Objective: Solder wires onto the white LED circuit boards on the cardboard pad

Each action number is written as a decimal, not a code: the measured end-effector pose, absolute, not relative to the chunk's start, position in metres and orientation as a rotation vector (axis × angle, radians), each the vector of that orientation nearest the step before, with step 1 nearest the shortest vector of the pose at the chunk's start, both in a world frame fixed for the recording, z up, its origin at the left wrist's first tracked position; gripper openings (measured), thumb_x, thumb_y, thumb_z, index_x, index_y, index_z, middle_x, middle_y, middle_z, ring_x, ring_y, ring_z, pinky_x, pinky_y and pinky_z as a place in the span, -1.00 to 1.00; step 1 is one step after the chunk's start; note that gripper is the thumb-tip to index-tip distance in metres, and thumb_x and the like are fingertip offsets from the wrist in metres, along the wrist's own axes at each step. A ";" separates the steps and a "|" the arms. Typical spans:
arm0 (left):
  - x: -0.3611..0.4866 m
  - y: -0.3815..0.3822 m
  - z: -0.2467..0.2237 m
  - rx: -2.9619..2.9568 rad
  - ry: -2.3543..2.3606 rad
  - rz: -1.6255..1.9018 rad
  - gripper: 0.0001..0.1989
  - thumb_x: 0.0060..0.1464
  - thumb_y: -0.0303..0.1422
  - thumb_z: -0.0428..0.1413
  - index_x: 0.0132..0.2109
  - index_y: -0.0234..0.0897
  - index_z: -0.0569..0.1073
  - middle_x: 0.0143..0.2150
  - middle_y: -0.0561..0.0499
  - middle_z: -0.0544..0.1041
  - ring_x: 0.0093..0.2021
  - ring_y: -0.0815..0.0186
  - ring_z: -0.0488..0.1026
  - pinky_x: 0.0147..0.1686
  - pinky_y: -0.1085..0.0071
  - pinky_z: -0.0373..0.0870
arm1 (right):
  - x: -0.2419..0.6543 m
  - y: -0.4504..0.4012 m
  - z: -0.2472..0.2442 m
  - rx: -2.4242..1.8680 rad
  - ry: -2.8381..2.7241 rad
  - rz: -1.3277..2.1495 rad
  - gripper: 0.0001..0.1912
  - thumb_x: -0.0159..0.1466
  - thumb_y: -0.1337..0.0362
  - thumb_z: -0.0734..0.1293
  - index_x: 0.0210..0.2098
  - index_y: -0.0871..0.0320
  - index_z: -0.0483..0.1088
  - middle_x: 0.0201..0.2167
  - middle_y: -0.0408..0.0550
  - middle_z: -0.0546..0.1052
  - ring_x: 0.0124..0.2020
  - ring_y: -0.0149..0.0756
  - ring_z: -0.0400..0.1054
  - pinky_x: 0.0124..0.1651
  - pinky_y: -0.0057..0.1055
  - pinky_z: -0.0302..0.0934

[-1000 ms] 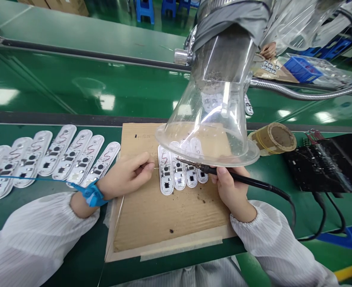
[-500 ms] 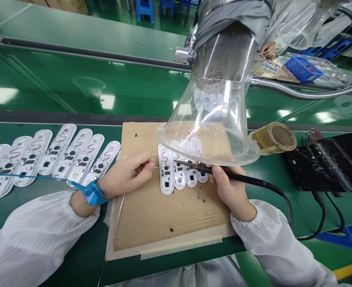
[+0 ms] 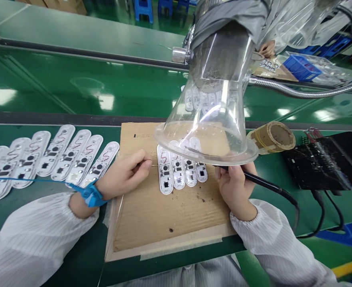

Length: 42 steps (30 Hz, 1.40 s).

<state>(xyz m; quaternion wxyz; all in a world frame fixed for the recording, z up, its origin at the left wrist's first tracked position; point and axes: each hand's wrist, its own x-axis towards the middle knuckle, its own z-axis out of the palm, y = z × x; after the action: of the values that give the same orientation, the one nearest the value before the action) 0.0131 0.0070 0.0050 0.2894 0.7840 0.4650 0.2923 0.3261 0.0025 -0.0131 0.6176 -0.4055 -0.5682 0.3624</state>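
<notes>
Several white oblong circuit boards (image 3: 165,170) lie side by side on a sheet of cardboard (image 3: 142,223). Just left of them, my left hand (image 3: 130,171) is closed in a pinch on a thin solder wire (image 3: 154,165), whose end points at the nearest board. A blue strap (image 3: 91,194) circles that wrist. My right hand (image 3: 235,183) grips a soldering iron (image 3: 258,180) by its handle, right of the boards. The iron's tip is seen through a clear funnel-shaped hood (image 3: 205,131), over the upper part of the boards; whether it touches one I cannot tell.
More such boards (image 3: 59,149) stand in a row on the green table at left. A cardboard tube (image 3: 273,137) and a black device (image 3: 328,161) with cables are at right. A metal hose (image 3: 301,93) runs behind. Across the line, another person's hand (image 3: 267,48) is near a blue crate (image 3: 301,67).
My right hand has moved slightly right, and the soldering iron's tip has shifted up and right, under the hood. My left hand has drawn back a little to the left.
</notes>
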 end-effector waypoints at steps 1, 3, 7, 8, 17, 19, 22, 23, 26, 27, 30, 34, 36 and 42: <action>0.013 0.007 0.005 2.088 1.237 0.785 -0.76 0.41 -0.32 -0.04 -0.30 -0.16 0.30 -0.52 0.15 0.36 -0.54 0.37 0.31 -0.48 0.42 0.22 | 0.327 0.003 -0.013 -0.938 -1.309 0.856 -0.81 0.51 0.11 0.41 -0.23 -0.01 0.46 -0.52 -0.24 0.38 -0.59 -0.36 0.25 -0.57 -0.39 0.18; 0.012 0.006 0.005 2.104 1.200 0.788 -0.77 0.41 -0.35 -0.04 -0.30 -0.17 0.31 -0.53 0.16 0.35 -0.55 0.38 0.29 -0.49 0.42 0.21 | 0.329 0.002 -0.013 -0.942 -1.331 0.902 -0.79 0.52 0.10 0.40 -0.25 0.00 0.47 -0.53 -0.23 0.37 -0.58 -0.36 0.27 -0.56 -0.40 0.20; 0.011 0.007 0.005 2.164 1.089 0.777 -0.78 0.39 -0.39 -0.04 -0.30 -0.18 0.34 -0.51 0.15 0.36 -0.55 0.40 0.29 -0.49 0.44 0.22 | 0.335 -0.002 -0.014 -0.941 -1.362 0.883 -0.76 0.49 0.05 0.41 -0.25 0.02 0.53 -0.50 -0.19 0.41 -0.60 -0.38 0.26 -0.61 -0.41 0.19; 0.011 0.007 0.005 2.171 1.074 0.766 -0.78 0.38 -0.39 -0.03 -0.30 -0.19 0.35 -0.50 0.14 0.37 -0.54 0.40 0.30 -0.49 0.44 0.22 | 0.336 -0.003 -0.014 -0.951 -1.360 0.871 -0.75 0.48 0.04 0.41 -0.25 0.03 0.54 -0.49 -0.18 0.42 -0.61 -0.38 0.25 -0.62 -0.41 0.18; 0.010 0.008 0.008 2.193 0.996 0.705 -0.76 0.37 -0.41 -0.02 -0.34 -0.18 0.31 -0.53 0.15 0.34 -0.55 0.41 0.26 -0.49 0.44 0.19 | 0.344 -0.013 -0.019 -0.901 -1.506 0.925 -0.79 0.52 0.08 0.38 -0.17 0.03 0.59 -0.42 -0.11 0.51 -0.56 -0.34 0.34 -0.52 -0.35 0.24; 0.009 0.008 0.007 2.181 0.940 0.717 -0.77 0.36 -0.42 -0.01 -0.33 -0.18 0.31 -0.54 0.16 0.31 -0.56 0.41 0.23 -0.50 0.43 0.17 | 0.341 -0.013 -0.018 -0.872 -1.546 0.958 -0.79 0.53 0.09 0.37 -0.16 0.02 0.58 -0.45 -0.12 0.50 -0.55 -0.32 0.34 -0.49 -0.33 0.23; 0.008 0.007 0.006 2.186 0.843 0.728 -0.79 0.35 -0.45 -0.01 -0.32 -0.17 0.31 -0.56 0.18 0.26 -0.58 0.41 0.18 -0.52 0.42 0.13 | 0.337 -0.014 -0.015 -0.871 -1.573 0.977 -0.81 0.54 0.11 0.37 -0.16 0.02 0.58 -0.44 -0.13 0.50 -0.54 -0.32 0.33 -0.46 -0.31 0.23; 0.007 0.007 0.006 2.196 0.833 0.728 -0.79 0.35 -0.45 -0.01 -0.32 -0.17 0.31 -0.56 0.19 0.26 -0.58 0.41 0.17 -0.52 0.42 0.13 | 0.337 -0.014 -0.015 -0.880 -1.571 0.971 -0.82 0.54 0.11 0.37 -0.15 0.02 0.58 -0.44 -0.13 0.49 -0.53 -0.32 0.33 -0.45 -0.31 0.22; 0.008 0.007 0.006 2.209 0.908 0.734 -0.80 0.35 -0.43 0.00 -0.31 -0.17 0.33 -0.54 0.17 0.33 -0.56 0.41 0.24 -0.50 0.43 0.18 | 0.336 -0.016 -0.016 -0.912 -1.556 1.003 -0.83 0.55 0.11 0.37 -0.11 0.00 0.58 -0.43 -0.14 0.49 -0.54 -0.35 0.30 -0.46 -0.34 0.19; 0.009 0.007 0.006 2.198 0.954 0.734 -0.80 0.35 -0.41 0.00 -0.31 -0.17 0.34 -0.53 0.16 0.35 -0.55 0.40 0.27 -0.50 0.43 0.21 | 0.336 -0.016 -0.016 -0.931 -1.558 1.010 -0.83 0.55 0.10 0.38 -0.10 0.00 0.57 -0.41 -0.14 0.51 -0.53 -0.35 0.31 -0.46 -0.35 0.20; 0.011 0.007 0.008 2.147 1.097 0.722 -0.79 0.35 -0.35 -0.02 -0.32 -0.17 0.34 -0.53 0.13 0.38 -0.55 0.38 0.30 -0.50 0.42 0.22 | 0.335 -0.016 -0.016 -1.008 -1.602 0.985 -0.79 0.54 0.04 0.38 -0.07 0.00 0.57 -0.32 -0.09 0.57 -0.47 -0.32 0.38 -0.42 -0.34 0.31; 0.014 0.007 0.009 2.116 1.234 0.751 -0.76 0.34 -0.31 -0.04 -0.35 -0.17 0.31 -0.55 0.14 0.34 -0.56 0.39 0.26 -0.50 0.41 0.18 | 0.330 -0.014 -0.009 -1.045 -1.700 0.952 -0.80 0.54 0.04 0.39 -0.04 0.00 0.57 -0.35 -0.12 0.59 -0.49 -0.35 0.41 -0.38 -0.36 0.41; 0.015 0.007 0.008 2.119 1.241 0.764 -0.76 0.34 -0.31 -0.03 -0.36 -0.17 0.30 -0.56 0.15 0.33 -0.57 0.39 0.25 -0.50 0.41 0.17 | 0.327 -0.014 -0.006 -1.056 -1.719 0.950 -0.79 0.54 0.04 0.39 -0.06 0.00 0.57 -0.36 -0.13 0.59 -0.52 -0.37 0.39 -0.40 -0.38 0.41; 0.014 0.007 0.006 2.141 1.185 0.818 -0.77 0.37 -0.37 -0.02 -0.33 -0.17 0.32 -0.54 0.17 0.34 -0.57 0.40 0.26 -0.52 0.43 0.19 | 0.333 -0.013 -0.014 -1.077 -1.638 0.914 -0.82 0.53 0.06 0.39 -0.08 -0.02 0.60 -0.31 -0.12 0.60 -0.52 -0.37 0.35 -0.42 -0.38 0.35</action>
<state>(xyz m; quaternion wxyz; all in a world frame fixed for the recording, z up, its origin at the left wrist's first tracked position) 0.0143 0.0071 0.0062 0.2772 0.7972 0.4414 0.3045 0.3326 -0.0133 -0.0136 0.4699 -0.4396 -0.6685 0.3729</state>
